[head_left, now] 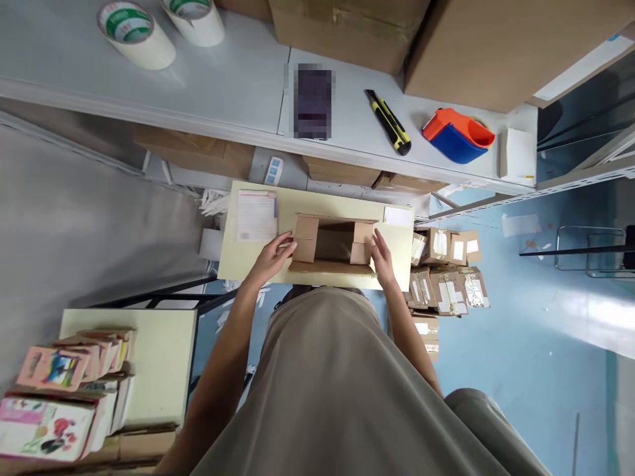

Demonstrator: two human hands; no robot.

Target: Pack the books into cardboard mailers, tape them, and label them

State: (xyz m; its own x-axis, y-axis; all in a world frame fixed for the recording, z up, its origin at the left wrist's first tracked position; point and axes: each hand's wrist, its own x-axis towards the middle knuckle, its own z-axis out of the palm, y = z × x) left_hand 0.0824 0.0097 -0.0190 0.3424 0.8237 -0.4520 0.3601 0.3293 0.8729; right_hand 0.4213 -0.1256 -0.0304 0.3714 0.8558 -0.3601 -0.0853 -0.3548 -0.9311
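Note:
An unlidded cardboard box (306, 238) rests on a pale yellow tabletop (238, 264), its short end flaps folded inward and its dark interior showing through the middle. My left hand (272, 256) grips the box's left end, thumb and fingers at the edge of the flap. At the opposite end, my right hand (381, 259) has its fingers against the right side of the box. A printed sheet (256, 216) lies on the tabletop left of the box, and a white label (398, 216) lies near the back right corner.
Along the grey shelf (218, 99) behind are tape rolls (143, 43), a yellow-black utility knife (388, 122), an orange-blue tape dispenser (457, 135) and large cartons (471, 53). Several small taped boxes (446, 291) are stacked at right. Printed packages (49, 423) sit on a lower-left table.

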